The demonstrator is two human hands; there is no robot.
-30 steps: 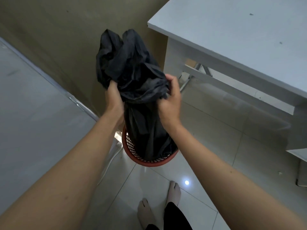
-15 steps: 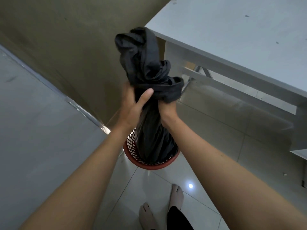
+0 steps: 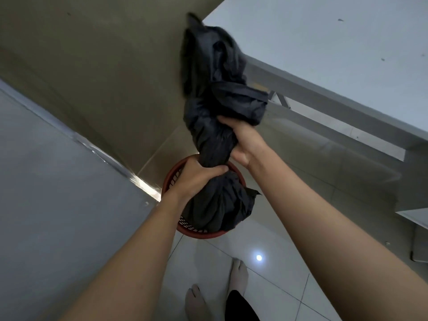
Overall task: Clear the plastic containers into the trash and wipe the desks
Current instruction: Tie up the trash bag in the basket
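The black trash bag (image 3: pixel 215 135) (lower end seated in the red basket (image 3: pixel 201 234)) is clamped at its twisted neck by the left hand (image 3: pixel 196 179) and higher by the right hand (image 3: pixel 243 144).

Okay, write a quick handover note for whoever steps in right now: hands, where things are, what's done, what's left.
Left hand: closed around the black trash bag at its twisted neck, just above the red basket.
Right hand: gripping the bag higher up, below the bunched top.
Bag: bottom sits in the basket on the floor, beside the white desk; top gathered, not visibly knotted.
Done: no plastic containers visible; whether they are inside cannot be told.
Left: finish tying the bag, wipe the desks.
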